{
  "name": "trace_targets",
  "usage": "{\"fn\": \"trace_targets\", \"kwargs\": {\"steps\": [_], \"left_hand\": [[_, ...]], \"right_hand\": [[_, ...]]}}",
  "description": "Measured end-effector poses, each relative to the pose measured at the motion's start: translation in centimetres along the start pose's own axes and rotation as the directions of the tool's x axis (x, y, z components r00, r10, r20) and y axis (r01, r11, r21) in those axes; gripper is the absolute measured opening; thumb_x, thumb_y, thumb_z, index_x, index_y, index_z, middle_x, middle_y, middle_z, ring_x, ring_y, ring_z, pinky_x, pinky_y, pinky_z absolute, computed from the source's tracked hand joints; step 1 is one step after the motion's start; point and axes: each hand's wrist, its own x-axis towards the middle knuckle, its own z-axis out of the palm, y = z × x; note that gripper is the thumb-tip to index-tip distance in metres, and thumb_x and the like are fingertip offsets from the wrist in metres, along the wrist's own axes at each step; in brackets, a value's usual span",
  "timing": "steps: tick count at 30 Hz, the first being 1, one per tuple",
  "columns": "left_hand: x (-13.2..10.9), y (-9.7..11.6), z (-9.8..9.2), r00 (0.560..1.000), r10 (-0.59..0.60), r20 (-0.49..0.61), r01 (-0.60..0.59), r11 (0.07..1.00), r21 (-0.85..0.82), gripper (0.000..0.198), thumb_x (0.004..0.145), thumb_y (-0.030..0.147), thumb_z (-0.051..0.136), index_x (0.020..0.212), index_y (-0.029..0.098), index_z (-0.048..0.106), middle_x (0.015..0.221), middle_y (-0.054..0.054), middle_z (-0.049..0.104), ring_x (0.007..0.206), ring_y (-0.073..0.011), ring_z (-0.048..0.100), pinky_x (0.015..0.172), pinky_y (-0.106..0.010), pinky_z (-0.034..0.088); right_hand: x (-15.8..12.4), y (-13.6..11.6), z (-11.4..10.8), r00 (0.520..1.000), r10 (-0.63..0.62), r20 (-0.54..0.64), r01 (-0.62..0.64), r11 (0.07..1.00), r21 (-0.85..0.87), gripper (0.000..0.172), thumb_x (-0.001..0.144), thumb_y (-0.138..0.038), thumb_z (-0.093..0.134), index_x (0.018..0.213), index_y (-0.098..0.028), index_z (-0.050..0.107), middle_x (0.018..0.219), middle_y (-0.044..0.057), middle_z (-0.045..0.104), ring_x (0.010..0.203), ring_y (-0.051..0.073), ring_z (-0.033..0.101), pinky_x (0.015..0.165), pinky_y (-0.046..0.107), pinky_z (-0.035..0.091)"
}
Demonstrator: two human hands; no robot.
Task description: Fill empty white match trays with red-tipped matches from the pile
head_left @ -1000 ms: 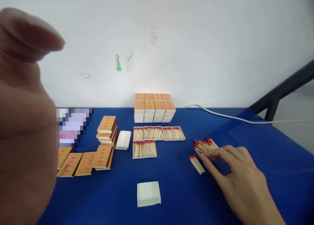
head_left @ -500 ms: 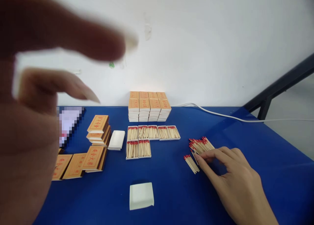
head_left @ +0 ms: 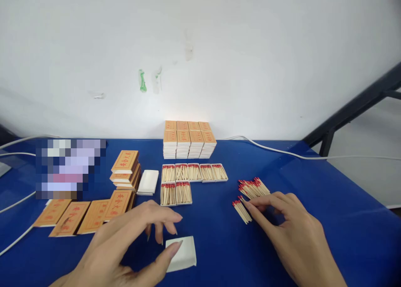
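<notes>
My left hand (head_left: 131, 245) hovers low over the blue table (head_left: 219, 241), fingers spread, its thumb tip touching an empty white matchbox tray (head_left: 184, 253). My right hand (head_left: 294, 232) rests on the table at the right, fingertips on a small bundle of red-tipped matches (head_left: 242, 209). Just behind it lies a larger loose pile of matches (head_left: 252, 187). Several open trays filled with matches (head_left: 188, 179) sit in two rows at the centre. Neither hand has anything gripped.
A block of stacked closed matchboxes (head_left: 187, 144) stands by the wall. Orange box sleeves are stacked (head_left: 125, 170) and laid flat (head_left: 81, 214) at left, beside white trays (head_left: 148, 181). White cables (head_left: 297, 153) run along the back and left edges.
My left hand, raised close to the camera before, has come down to the white tray. My right hand stays on the small match bundle. The view shifted slightly.
</notes>
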Motion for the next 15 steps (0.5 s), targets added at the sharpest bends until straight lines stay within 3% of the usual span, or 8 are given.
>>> {"fn": "trace_targets", "kwargs": {"steps": [6,15], "left_hand": [[-0.55,0.13,0.14,0.998,0.067,-0.011,-0.067,0.997,0.034,0.033,0.102,0.012,0.068,0.131,0.027,0.068,0.091,0.006,0.075,0.077,-0.0068,0.076,0.082,-0.016,0.065],[-0.77,0.29,0.31,1.0,0.01,0.026,-0.01,1.0,0.008,0.029,0.105,0.012,0.064,0.129,0.029,0.065,0.091,0.007,0.075,0.073,-0.0036,0.073,0.075,-0.011,0.06]], "right_hand": [[0.15,-0.59,-0.4,0.999,0.041,0.028,-0.042,0.999,0.026,0.061,0.095,-0.087,0.064,0.079,-0.033,0.085,0.084,0.006,0.076,0.078,0.027,0.065,0.069,0.041,0.051],[-0.05,-0.29,-0.03,0.997,0.076,0.015,-0.076,0.997,0.019,0.053,0.096,-0.081,0.068,0.085,-0.032,0.084,0.091,0.007,0.079,0.084,0.029,0.064,0.073,0.042,0.051]]}}
